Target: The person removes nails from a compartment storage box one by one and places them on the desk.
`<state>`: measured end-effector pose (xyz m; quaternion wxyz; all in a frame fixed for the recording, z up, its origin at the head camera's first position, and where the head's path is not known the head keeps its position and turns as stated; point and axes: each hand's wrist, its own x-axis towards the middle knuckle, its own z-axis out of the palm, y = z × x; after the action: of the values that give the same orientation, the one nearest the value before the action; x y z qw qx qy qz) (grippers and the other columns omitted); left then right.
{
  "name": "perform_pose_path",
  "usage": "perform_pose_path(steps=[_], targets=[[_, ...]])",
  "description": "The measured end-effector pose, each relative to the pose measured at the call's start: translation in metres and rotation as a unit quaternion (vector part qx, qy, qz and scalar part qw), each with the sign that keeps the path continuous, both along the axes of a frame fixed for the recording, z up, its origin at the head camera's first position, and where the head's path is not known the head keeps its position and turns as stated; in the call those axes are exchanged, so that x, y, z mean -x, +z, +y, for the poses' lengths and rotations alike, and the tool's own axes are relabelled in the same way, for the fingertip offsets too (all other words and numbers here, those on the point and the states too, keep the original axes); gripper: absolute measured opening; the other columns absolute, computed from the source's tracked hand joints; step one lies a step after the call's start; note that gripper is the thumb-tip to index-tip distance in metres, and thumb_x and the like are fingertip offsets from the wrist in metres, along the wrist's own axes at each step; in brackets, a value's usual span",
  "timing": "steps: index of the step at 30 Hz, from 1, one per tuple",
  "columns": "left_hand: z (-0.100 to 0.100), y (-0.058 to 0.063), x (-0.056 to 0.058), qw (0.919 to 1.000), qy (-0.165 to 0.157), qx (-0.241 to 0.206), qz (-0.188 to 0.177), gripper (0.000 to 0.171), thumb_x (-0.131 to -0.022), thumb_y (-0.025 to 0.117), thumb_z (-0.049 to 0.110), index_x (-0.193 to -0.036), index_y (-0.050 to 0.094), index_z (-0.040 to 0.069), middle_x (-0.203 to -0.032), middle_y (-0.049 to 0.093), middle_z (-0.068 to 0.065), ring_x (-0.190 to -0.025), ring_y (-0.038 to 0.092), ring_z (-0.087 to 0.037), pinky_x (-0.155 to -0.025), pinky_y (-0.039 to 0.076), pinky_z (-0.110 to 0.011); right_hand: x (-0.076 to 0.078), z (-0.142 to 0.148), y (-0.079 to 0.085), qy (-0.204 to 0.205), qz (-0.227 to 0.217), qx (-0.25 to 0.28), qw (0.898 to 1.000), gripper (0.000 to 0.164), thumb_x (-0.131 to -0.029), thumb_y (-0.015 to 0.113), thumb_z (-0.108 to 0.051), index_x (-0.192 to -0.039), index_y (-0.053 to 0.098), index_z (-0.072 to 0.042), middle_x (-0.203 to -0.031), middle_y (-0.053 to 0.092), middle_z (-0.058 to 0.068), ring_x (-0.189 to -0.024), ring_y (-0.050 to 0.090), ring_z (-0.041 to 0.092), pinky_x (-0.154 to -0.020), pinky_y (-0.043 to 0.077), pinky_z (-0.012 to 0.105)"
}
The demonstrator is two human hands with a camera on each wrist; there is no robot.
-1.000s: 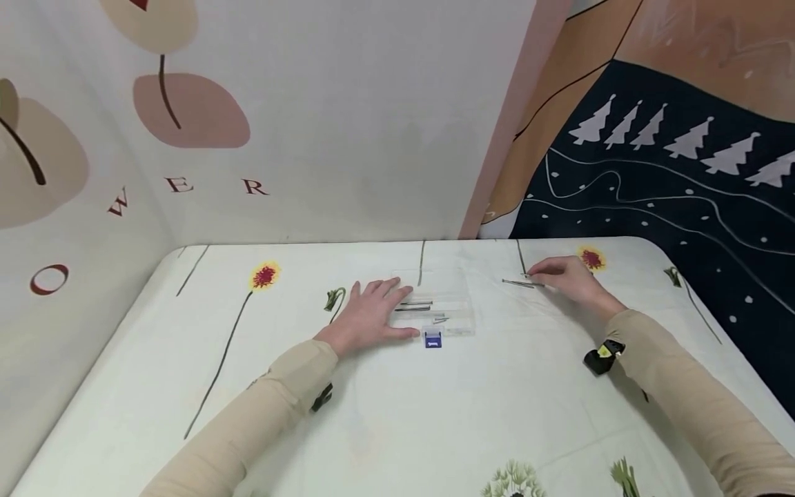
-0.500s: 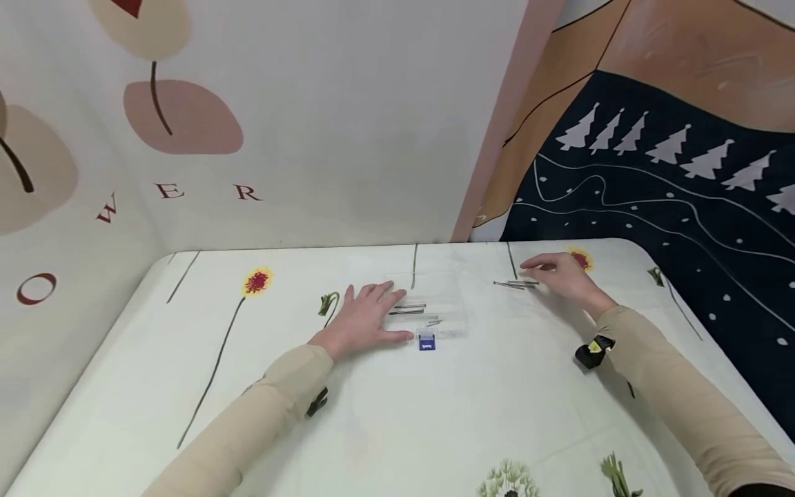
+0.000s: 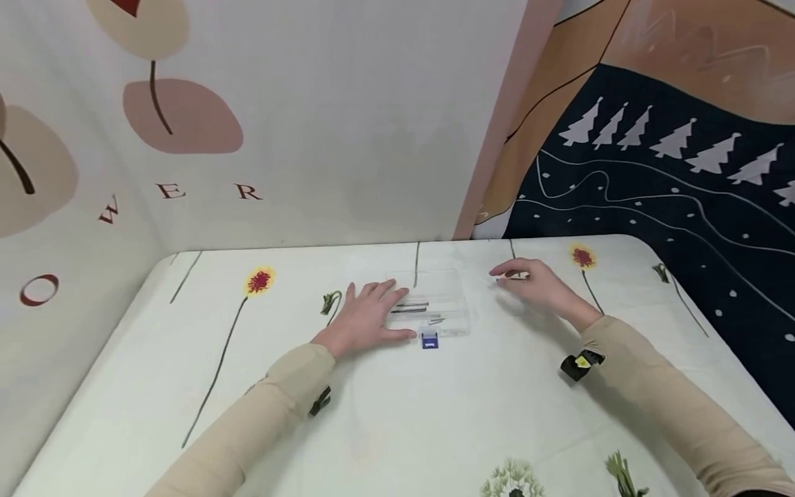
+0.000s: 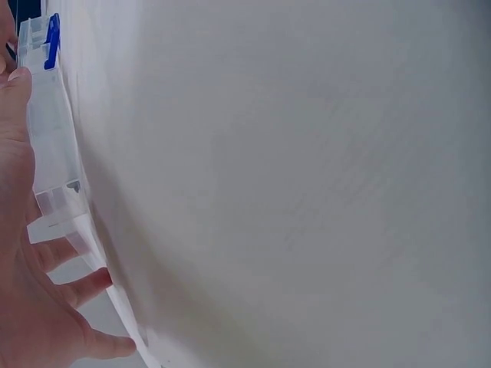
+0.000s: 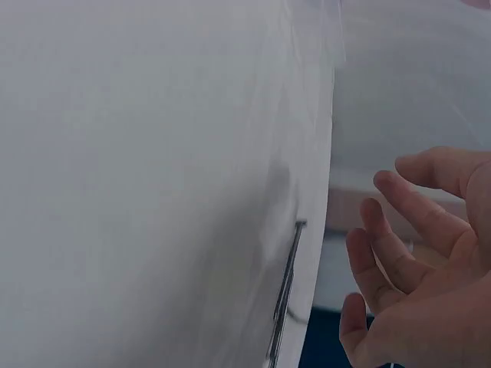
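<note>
A shallow clear plastic box (image 3: pixel 458 324) with compartments lies on the table, a blue latch (image 3: pixel 430 341) on its near side. My left hand (image 3: pixel 366 319) is spread over the box's left part, thumb beside the latch. Thin metal nails (image 3: pixel 410 308) lie in its compartments. To the right of the box, my right hand (image 3: pixel 535 284) hovers with loosely bent fingers, thumb and index tips near each other. In the right wrist view nothing shows between these fingertips. Below that hand, long metal nails (image 5: pixel 285 284) lie together on the cloth, mostly hidden by the hand in the head view.
A white cloth (image 3: pixel 397 421) printed with flowers covers the table. Behind the table's far edge rises a pale printed wall hanging (image 3: pixel 341 172). A dark hanging with white trees (image 3: pixel 652 179) is at the right.
My right hand has lifted from the nails on the cloth and moved left towards the box. The left hand keeps its place on the box.
</note>
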<state>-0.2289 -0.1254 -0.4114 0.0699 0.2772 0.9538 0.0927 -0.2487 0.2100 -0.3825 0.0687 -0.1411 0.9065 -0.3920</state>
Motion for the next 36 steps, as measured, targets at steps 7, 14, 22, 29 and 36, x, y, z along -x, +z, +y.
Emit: perform_pose_path(steps=[7,14,22,29,36], targets=[[-0.001,0.000,-0.001,1.0000,0.006,0.006,0.000,0.088,-0.082,0.053,0.074,-0.151,0.036,0.022,-0.155,0.027,-0.010,-0.137,0.029,-0.037,-0.105,0.013,-0.070,-0.007,-0.037,-0.009,0.093,0.032,0.000,0.995,0.025,-0.093,0.063,-0.007,-0.117,0.067,-0.003,-0.124,0.059,0.014,-0.121,0.048,0.034,-0.103,0.034,0.054],[-0.006,-0.001,0.000,0.9998,0.009,0.015,0.002,0.089,-0.081,0.052,0.076,-0.150,0.036,0.022,-0.155,0.029,-0.010,-0.137,0.030,-0.037,-0.104,0.014,-0.070,-0.018,-0.065,-0.021,0.167,0.073,-0.030,0.983,0.024,-0.091,0.064,-0.011,-0.114,0.070,-0.009,-0.128,0.053,0.015,-0.121,0.043,0.035,-0.101,0.032,0.056],[-0.001,-0.001,0.000,0.9999,0.001,0.001,0.010,0.087,-0.081,0.054,0.074,-0.149,0.038,0.022,-0.154,0.030,-0.010,-0.135,0.032,-0.037,-0.104,0.017,-0.069,-0.022,-0.075,-0.020,0.157,0.064,-0.044,0.985,0.025,-0.090,0.065,-0.012,-0.114,0.072,-0.015,-0.134,0.049,0.012,-0.123,0.038,0.035,-0.097,0.028,0.060],[0.002,-0.002,-0.004,0.9999,-0.003,0.009,0.002,0.087,-0.082,0.053,0.074,-0.150,0.038,0.021,-0.154,0.030,-0.011,-0.135,0.032,-0.037,-0.104,0.023,-0.066,-0.021,-0.082,-0.024,0.178,0.041,-0.061,0.981,0.027,-0.090,0.064,-0.015,-0.115,0.073,-0.011,-0.142,0.043,0.014,-0.126,0.034,0.038,-0.099,0.026,0.062],[0.001,0.001,-0.002,0.9999,0.006,0.011,0.005,0.086,-0.082,0.053,0.073,-0.150,0.038,0.022,-0.154,0.030,-0.010,-0.135,0.032,-0.037,-0.104,0.022,-0.067,-0.018,-0.087,-0.023,0.157,0.010,-0.045,0.987,0.023,-0.089,0.066,-0.017,-0.110,0.074,-0.010,-0.139,0.044,0.012,-0.130,0.029,0.038,-0.103,0.026,0.061]])
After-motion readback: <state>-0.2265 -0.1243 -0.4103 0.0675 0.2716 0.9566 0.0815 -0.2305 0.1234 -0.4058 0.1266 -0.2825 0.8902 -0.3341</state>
